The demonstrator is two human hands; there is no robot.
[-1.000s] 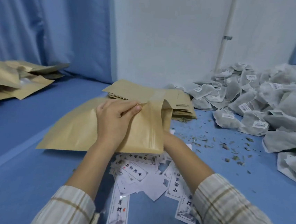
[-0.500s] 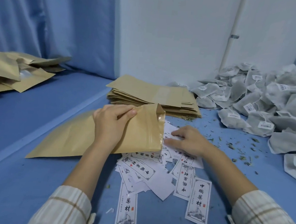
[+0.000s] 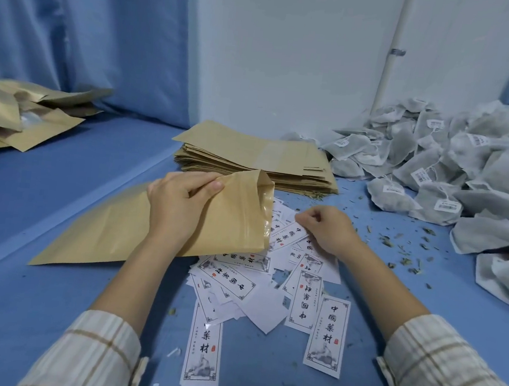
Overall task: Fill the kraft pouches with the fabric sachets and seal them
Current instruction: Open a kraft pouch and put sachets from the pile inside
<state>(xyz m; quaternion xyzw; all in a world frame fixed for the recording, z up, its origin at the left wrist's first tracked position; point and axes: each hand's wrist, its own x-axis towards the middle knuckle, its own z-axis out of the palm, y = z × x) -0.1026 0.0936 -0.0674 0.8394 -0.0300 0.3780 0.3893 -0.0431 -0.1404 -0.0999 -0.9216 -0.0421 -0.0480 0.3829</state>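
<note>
My left hand [image 3: 180, 207] grips the upper edge of a flat kraft pouch [image 3: 113, 229], holding its mouth open toward the right; the clear lining shows at the opening. My right hand [image 3: 327, 231] lies just right of the mouth with fingers curled, pinching a white printed label [image 3: 286, 238] at the top of a loose heap of labels [image 3: 256, 286]. A stack of empty kraft pouches [image 3: 256, 158] lies behind both hands. Grey fabric sachets [image 3: 453, 181] with small tags are piled at the right.
Several filled kraft pouches [image 3: 21, 117] lie at the far left on the blue surface [image 3: 33, 311]. Dried herb crumbs [image 3: 397, 244] are scattered between the labels and the sachet pile. A white wall and blue curtains stand behind.
My right hand came out from behind the pouch, dropped to the label heap and took hold of one label. The left hand lowered the pouch a little.
</note>
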